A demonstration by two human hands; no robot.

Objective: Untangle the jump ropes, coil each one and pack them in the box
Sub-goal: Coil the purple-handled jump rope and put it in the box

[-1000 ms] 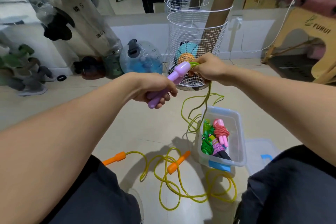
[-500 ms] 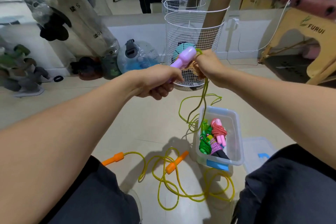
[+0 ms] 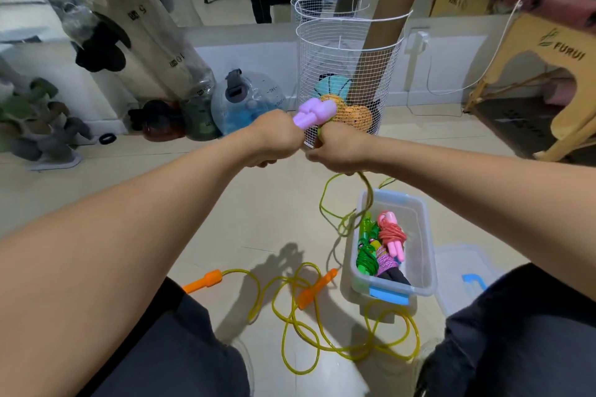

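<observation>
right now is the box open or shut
Open: the clear box has no lid on, coiled ropes show inside, and its lid lies beside it.

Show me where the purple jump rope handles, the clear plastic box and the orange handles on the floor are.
purple handles (image 3: 314, 113), head view, on the handle ends above the fists.
clear plastic box (image 3: 429, 255), head view, on its right wall.
orange handles (image 3: 203, 281), head view, on the left one's grip; the other lies at (image 3: 316, 289).

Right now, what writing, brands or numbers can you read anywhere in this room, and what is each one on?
"FURUI", with a leaf logo: on the wooden stool.
"5": on the clear bag, upper label.
"10": on the same bag, lower label.
Markings on the water jug: too small to read.
Print on the cardboard box: blurred.
</observation>
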